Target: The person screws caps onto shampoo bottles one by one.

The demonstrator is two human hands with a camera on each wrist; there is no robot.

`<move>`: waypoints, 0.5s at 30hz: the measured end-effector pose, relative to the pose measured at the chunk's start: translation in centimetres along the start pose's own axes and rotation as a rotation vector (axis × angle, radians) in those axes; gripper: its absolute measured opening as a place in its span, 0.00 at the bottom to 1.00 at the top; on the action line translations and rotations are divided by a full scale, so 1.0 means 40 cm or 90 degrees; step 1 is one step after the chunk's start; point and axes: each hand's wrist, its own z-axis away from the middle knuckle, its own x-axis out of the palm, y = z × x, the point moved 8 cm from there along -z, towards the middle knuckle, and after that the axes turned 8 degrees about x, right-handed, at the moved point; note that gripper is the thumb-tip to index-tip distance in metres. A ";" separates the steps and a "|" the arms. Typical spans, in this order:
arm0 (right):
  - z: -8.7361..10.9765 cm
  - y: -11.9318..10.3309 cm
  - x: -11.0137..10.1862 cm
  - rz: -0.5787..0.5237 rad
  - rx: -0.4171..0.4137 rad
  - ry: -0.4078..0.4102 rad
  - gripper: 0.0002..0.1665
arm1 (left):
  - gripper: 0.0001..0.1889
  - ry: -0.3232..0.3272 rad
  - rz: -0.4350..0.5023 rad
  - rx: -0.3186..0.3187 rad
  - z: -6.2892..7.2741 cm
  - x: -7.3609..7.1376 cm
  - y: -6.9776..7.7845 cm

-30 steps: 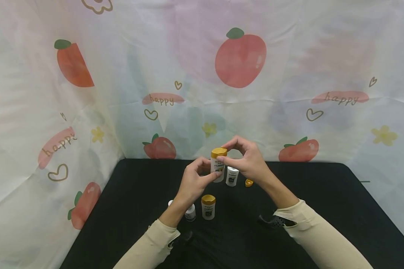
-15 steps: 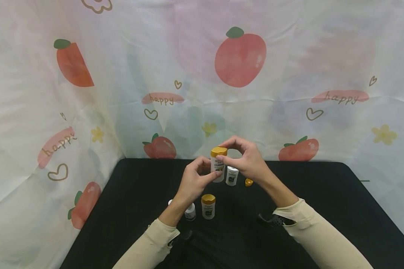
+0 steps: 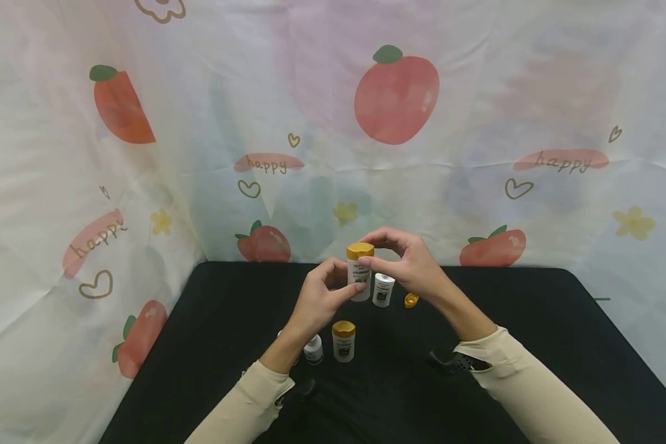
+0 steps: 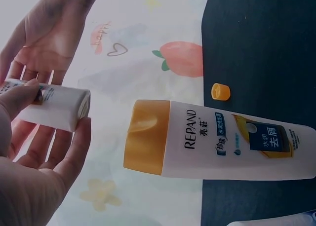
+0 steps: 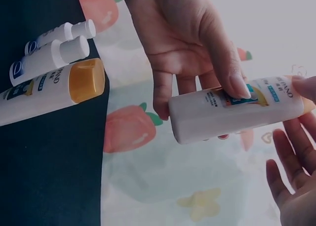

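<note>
My left hand [image 3: 323, 297] grips the white body of a shampoo bottle [image 3: 358, 273], held upright above the table. Its thumb lies across the label, as the right wrist view also shows. With thumb and fingers, my right hand [image 3: 413, 262] pinches the bottle's gold cap [image 3: 360, 250]. The cap sits at the top of the bottle. Behind the hands stands a second white bottle [image 3: 383, 291] with no gold cap on it. A loose gold cap [image 3: 411, 300] lies to its right. Another gold-capped shampoo bottle [image 4: 222, 142] stands nearer the person.
Two small white bottles [image 5: 42, 63] stand left of the nearer shampoo bottle, partly behind the left forearm in the head view. All stand on a black table [image 3: 244, 302]. A printed cloth [image 3: 311, 92] hangs behind the table and along its left side.
The right hand's fingers have shifted slightly around the gold cap. The left hand and the bottle stay almost in place.
</note>
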 end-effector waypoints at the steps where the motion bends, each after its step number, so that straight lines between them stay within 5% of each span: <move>1: 0.000 0.001 0.000 0.001 0.003 -0.003 0.15 | 0.12 -0.004 0.002 0.000 0.000 0.001 -0.001; 15: 0.009 -0.008 -0.014 0.016 -0.033 -0.020 0.17 | 0.11 -0.041 0.005 0.004 -0.003 0.006 0.000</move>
